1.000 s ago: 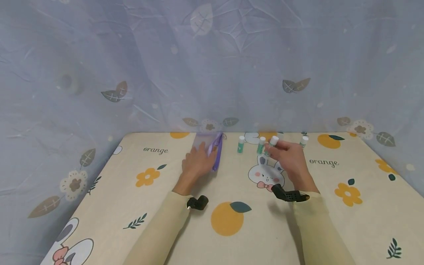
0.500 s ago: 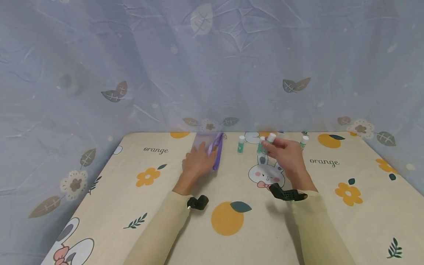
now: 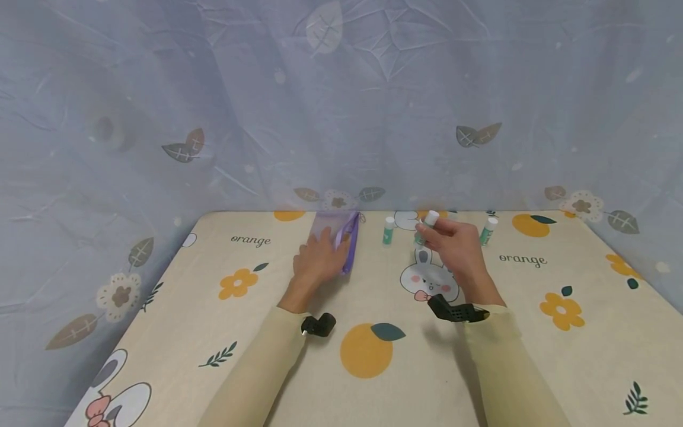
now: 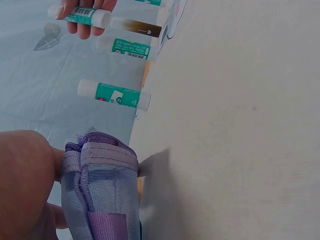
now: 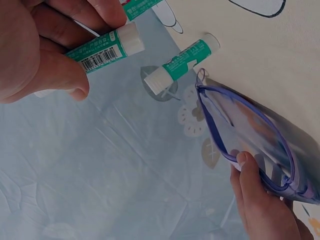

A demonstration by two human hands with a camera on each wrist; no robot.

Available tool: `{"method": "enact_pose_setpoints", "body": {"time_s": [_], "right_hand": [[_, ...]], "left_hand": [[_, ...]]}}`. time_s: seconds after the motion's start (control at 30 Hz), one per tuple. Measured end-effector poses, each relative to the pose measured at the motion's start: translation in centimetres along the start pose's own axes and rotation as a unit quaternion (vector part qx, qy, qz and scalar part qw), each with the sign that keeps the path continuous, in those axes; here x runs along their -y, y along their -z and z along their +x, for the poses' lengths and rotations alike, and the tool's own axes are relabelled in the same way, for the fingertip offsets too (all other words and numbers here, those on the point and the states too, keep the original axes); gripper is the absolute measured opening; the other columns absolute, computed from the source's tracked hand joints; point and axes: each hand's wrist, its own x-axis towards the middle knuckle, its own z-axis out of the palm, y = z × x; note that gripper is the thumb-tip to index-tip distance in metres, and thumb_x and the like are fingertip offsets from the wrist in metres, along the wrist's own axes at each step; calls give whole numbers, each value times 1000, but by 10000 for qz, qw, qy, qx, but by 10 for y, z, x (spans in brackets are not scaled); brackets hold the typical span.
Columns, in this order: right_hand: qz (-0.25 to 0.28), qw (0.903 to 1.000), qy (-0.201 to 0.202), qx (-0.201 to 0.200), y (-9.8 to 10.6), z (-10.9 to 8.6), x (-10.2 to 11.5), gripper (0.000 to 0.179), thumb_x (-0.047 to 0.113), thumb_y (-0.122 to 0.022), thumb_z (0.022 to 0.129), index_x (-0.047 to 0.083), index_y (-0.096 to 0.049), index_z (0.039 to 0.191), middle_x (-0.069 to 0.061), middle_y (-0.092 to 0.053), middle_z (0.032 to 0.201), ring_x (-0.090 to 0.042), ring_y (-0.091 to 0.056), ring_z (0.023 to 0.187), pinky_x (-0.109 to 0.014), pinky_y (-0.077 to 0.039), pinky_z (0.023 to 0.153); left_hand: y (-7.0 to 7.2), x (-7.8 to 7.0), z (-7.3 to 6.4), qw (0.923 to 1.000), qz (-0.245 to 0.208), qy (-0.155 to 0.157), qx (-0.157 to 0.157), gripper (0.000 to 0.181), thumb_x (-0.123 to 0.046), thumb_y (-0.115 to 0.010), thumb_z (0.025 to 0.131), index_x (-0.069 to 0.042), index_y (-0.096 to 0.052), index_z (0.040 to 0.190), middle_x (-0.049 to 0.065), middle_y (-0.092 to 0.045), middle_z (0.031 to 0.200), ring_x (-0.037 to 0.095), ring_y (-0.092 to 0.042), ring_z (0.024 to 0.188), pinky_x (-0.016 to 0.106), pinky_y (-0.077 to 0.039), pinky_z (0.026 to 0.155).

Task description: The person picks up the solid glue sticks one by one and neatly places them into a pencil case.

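My right hand (image 3: 460,246) holds a green glue stick (image 5: 102,54) with white ends between thumb and fingers, raised above the table. In the head view it overlaps another glue stick (image 3: 418,239) standing behind it. My left hand (image 3: 320,258) grips a purple mesh zipper pouch (image 3: 349,243) by its side. In the right wrist view the pouch's mouth gapes wide, with the left thumb (image 5: 245,167) over its rim. One more glue stick (image 3: 388,232) stands upright between the pouch and my right hand.
A further glue stick (image 3: 488,232) stands to the right of my right hand. The table wears a cream cloth (image 3: 427,367) printed with oranges and rabbits. A blue-grey curtain (image 3: 341,118) hangs right behind the table's far edge.
My right hand has moved slightly left and up with the glue stick, uncovering more of the rightmost one. The left hand and the pouch have stayed in place.
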Motion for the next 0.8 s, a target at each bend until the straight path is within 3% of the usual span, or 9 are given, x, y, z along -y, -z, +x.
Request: {"method": "enact_pose_setpoints", "body": {"time_s": [0.27, 0.53, 0.8], "right_hand": [[6, 10000, 37, 21, -3, 0, 3, 53, 38, -70, 103, 7, -64, 147, -15, -65, 147, -35, -70, 128, -47, -49, 117], [-29, 9999, 124, -64, -8, 3, 4, 48, 36, -70, 104, 12, -66, 146, -12, -68, 144, -31, -71, 125, -40, -56, 109], [51, 9999, 113, -60, -11, 3, 7, 49, 36, -71, 103, 12, -66, 146, -12, -66, 147, -32, -70, 128, -45, -53, 112]], "left_hand": [[-2, 1, 2, 10000, -3, -25, -10, 75, -59, -40, 108, -16, -29, 168, 25, -33, 170, 54, -38, 151, 71, -33, 119], [-4, 1, 2, 10000, 45, 27, -3, 76, -61, -37, 108, -17, -28, 169, 24, -32, 171, 53, -38, 151, 70, -33, 119], [-2, 0, 2, 10000, 9, 41, -27, 76, -61, -36, 109, -16, -28, 169, 24, -30, 172, 53, -35, 153, 71, -31, 121]]}}
